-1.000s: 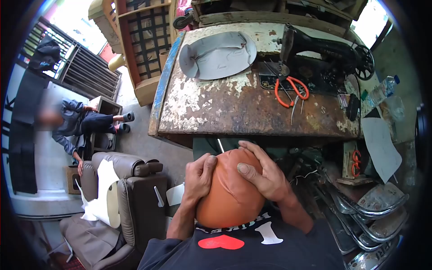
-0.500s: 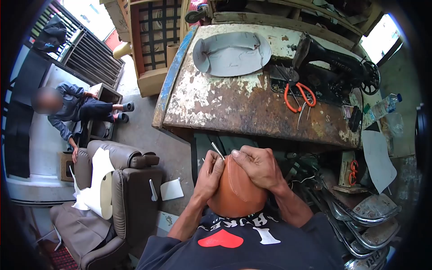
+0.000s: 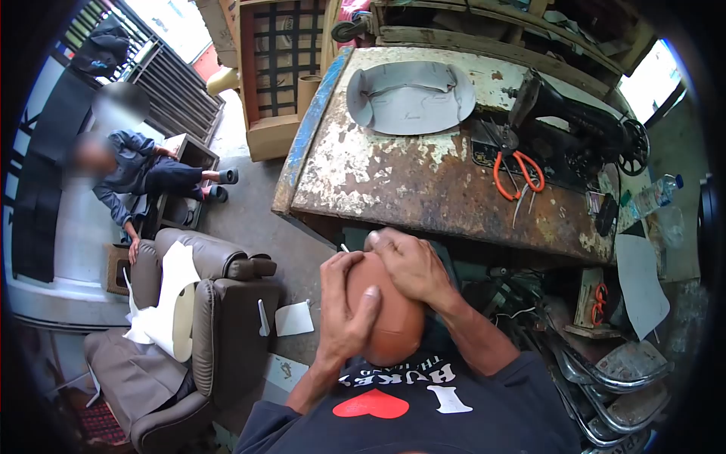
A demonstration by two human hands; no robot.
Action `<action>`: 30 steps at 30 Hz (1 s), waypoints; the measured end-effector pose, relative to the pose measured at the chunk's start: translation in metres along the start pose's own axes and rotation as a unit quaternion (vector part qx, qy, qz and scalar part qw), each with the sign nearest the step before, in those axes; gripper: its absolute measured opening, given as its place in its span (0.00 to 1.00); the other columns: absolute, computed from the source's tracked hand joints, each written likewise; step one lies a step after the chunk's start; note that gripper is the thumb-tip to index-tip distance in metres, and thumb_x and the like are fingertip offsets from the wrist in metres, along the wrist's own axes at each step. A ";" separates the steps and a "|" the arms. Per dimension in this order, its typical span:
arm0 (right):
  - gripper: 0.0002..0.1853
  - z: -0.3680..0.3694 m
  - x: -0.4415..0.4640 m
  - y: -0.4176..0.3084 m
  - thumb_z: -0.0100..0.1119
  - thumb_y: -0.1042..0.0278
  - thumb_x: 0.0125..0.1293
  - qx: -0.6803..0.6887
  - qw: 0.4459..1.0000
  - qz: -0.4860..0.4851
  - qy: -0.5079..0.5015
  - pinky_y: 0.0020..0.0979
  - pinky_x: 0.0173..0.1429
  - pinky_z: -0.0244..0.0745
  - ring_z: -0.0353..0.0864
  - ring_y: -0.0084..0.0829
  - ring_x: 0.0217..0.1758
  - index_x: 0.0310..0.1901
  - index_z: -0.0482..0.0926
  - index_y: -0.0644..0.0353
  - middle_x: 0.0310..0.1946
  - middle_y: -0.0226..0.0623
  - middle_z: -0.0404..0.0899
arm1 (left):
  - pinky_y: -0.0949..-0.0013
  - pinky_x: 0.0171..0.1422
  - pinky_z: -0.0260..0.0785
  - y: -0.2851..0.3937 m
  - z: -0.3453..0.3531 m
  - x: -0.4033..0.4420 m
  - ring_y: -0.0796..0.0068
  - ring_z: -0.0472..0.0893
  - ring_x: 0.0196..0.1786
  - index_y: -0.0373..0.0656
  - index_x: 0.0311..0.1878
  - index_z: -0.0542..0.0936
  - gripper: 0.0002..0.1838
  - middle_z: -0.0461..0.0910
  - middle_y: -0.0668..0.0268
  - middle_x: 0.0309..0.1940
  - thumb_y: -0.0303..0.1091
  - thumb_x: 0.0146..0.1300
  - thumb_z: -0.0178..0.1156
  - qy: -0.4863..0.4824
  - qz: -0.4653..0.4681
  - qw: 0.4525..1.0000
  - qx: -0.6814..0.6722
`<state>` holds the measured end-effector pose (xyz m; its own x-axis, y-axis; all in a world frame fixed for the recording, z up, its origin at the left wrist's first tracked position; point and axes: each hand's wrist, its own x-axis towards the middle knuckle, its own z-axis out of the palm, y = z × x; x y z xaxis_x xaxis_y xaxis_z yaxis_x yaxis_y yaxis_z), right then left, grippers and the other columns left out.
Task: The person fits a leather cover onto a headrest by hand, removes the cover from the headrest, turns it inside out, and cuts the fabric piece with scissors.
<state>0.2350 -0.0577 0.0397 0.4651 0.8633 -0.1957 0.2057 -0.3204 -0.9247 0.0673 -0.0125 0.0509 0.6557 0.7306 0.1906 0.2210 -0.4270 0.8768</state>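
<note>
A rounded, orange-brown leather-like piece (image 3: 389, 321) is held against my dark shirt, below the front edge of the workbench. My left hand (image 3: 348, 306) wraps round its left side, with the thumb lying on the surface. At its upper right, my right hand (image 3: 412, 265) grips the top edge with fingers bent over it. A thin pale rod tip (image 3: 345, 247) sticks out above the left fingers; the rest of it is hidden.
The worn workbench (image 3: 340, 163) bears a grey shaped piece (image 3: 416, 106), orange-handled scissors (image 3: 519, 175) and a black sewing machine (image 3: 578, 113). A brown armchair (image 3: 242, 333) stands left, a seated person (image 3: 151, 170) beyond it. Metal chair frames (image 3: 628, 378) are stacked right.
The orange-brown piece has been turned, and its curved seam no longer shows as before. My left hand has opened further round its side. The rod shows less. The view has shifted left.
</note>
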 end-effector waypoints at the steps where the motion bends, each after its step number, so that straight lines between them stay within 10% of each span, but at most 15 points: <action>1: 0.23 0.008 0.000 0.005 0.52 0.47 0.79 0.077 0.997 0.006 0.031 0.46 0.58 0.81 0.88 0.57 0.53 0.55 0.85 0.60 0.46 0.54 0.89 | 0.57 0.79 0.60 -0.007 -0.007 -0.002 0.59 0.71 0.69 0.33 0.68 0.72 0.29 0.71 0.53 0.64 0.36 0.65 0.61 0.013 -0.019 0.999 -0.025; 7: 0.23 0.036 -0.016 -0.005 0.51 0.54 0.82 0.115 0.975 -0.128 0.144 0.43 0.73 0.71 0.77 0.53 0.72 0.64 0.80 0.65 0.69 0.55 0.77 | 0.61 0.76 0.63 -0.018 -0.045 -0.004 0.64 0.74 0.67 0.34 0.67 0.73 0.28 0.75 0.54 0.63 0.35 0.65 0.61 0.024 -0.164 0.963 -0.211; 11: 0.29 0.052 -0.025 -0.011 0.54 0.53 0.80 -0.070 0.957 -0.278 -0.053 0.44 0.83 0.57 0.64 0.53 0.82 0.72 0.74 0.67 0.74 0.56 0.72 | 0.64 0.74 0.64 -0.042 -0.045 -0.007 0.66 0.75 0.64 0.35 0.67 0.73 0.28 0.76 0.55 0.61 0.38 0.67 0.59 0.075 -0.161 0.961 -0.211; 16: 0.34 0.067 -0.008 0.022 0.55 0.50 0.79 0.161 0.962 -0.208 -0.070 0.45 0.85 0.55 0.61 0.55 0.84 0.76 0.69 0.68 0.78 0.60 0.65 | 0.65 0.72 0.68 -0.060 -0.047 -0.004 0.66 0.77 0.63 0.30 0.65 0.74 0.29 0.78 0.53 0.61 0.39 0.66 0.56 0.120 -0.168 0.929 -0.307; 30: 0.73 0.081 -0.076 0.122 0.69 0.24 0.58 -0.055 0.963 -0.208 -0.159 0.63 0.87 0.38 0.33 0.58 0.90 0.85 0.32 0.63 0.87 0.59 0.35 | 0.66 0.65 0.71 -0.099 -0.062 0.001 0.69 0.80 0.54 0.31 0.53 0.79 0.22 0.82 0.58 0.49 0.40 0.67 0.51 0.152 -0.192 0.925 -0.291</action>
<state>0.1555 -0.1306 -0.0846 0.0386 0.9961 0.0789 0.4152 0.0558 -0.9080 0.0010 0.0634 -0.0079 0.3576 0.9224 -0.1458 -0.0881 0.1887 0.9781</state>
